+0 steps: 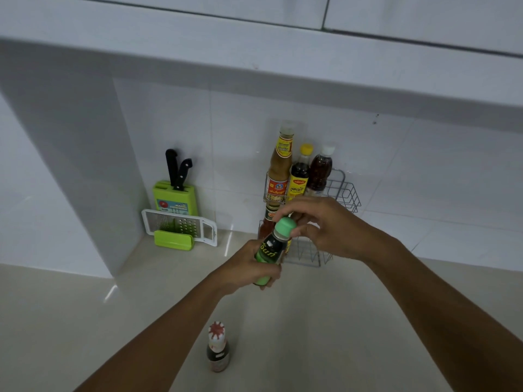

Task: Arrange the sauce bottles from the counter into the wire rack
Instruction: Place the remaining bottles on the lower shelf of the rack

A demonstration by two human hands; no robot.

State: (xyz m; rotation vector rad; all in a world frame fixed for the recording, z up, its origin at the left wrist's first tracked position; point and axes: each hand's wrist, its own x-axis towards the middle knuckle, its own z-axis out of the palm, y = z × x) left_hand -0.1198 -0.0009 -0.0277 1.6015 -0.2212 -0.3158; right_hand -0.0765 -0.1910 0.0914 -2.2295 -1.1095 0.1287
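Green btl (271, 248) | L hand (245, 269) grips | rack (343, 193) rt side open

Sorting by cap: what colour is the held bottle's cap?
Mint green cap, on the held bottle; head view.

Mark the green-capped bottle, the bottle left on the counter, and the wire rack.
green-capped bottle (268, 249): head view, on its label.
counter bottle (217, 352): head view, on its body.
wire rack (343, 192): head view, on the upper basket's wire.
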